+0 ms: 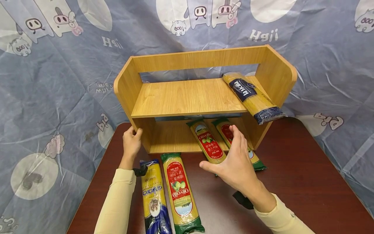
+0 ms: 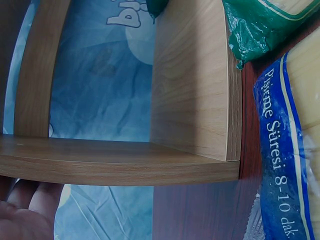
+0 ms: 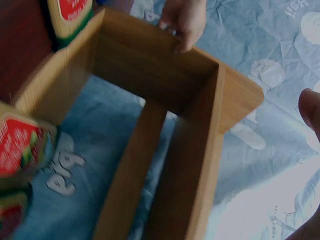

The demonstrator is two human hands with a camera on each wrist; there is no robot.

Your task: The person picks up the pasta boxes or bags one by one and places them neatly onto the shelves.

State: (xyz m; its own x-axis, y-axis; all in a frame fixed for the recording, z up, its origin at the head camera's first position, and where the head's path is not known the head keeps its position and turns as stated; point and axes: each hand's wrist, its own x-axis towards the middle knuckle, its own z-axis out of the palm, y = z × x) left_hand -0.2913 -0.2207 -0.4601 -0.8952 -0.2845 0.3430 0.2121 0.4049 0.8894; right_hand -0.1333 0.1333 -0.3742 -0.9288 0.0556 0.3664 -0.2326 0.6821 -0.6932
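The left hand (image 1: 131,143) gripped the lower left side panel of the wooden shelf (image 1: 187,97), steadying it on the surface (image 1: 306,182). Two pasta packets (image 1: 168,195) lay in front. The right hand (image 1: 235,162) hovered open above the two packets (image 1: 208,143) in the lower compartment; pushing them in squarely, with the shelf braced, would likely serve best.

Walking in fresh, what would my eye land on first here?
Probably the wooden shelf unit standing at the back of the dark red table, with one spaghetti pack lying aslant on its upper board. The left hand grips the unit's left side panel, while the right hand hovers open over two red-labelled packs poking out of the lower compartment.
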